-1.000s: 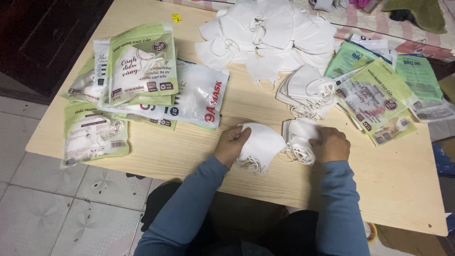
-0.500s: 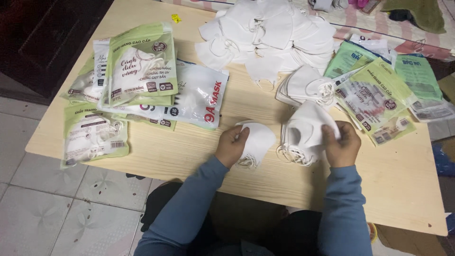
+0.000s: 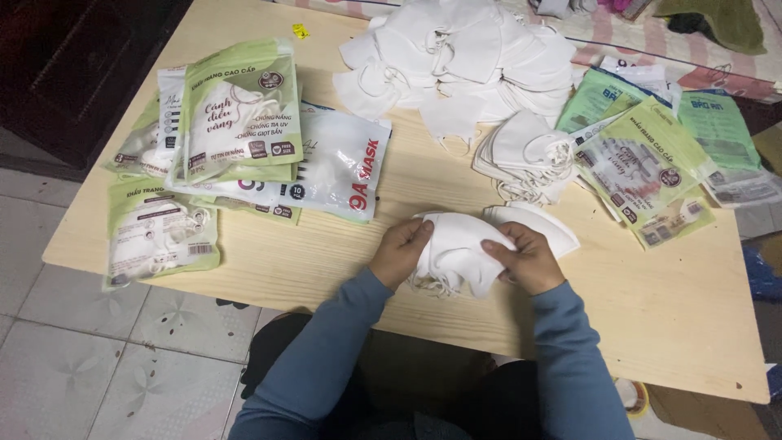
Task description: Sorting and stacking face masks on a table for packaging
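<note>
Together, the left hand [image 3: 398, 254] and right hand [image 3: 528, 259] clamp a small stack of white masks [image 3: 456, 253] from both sides, squaring it against the tabletop [image 3: 652, 310]. Just beyond the right hand lies another mask [image 3: 544, 225]; loose masks [image 3: 464, 57] lie further off.

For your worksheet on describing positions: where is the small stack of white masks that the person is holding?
In the head view, the stack of white masks sits near the table's front edge, gripped between the left hand and right hand, below the big loose mask pile.
</note>
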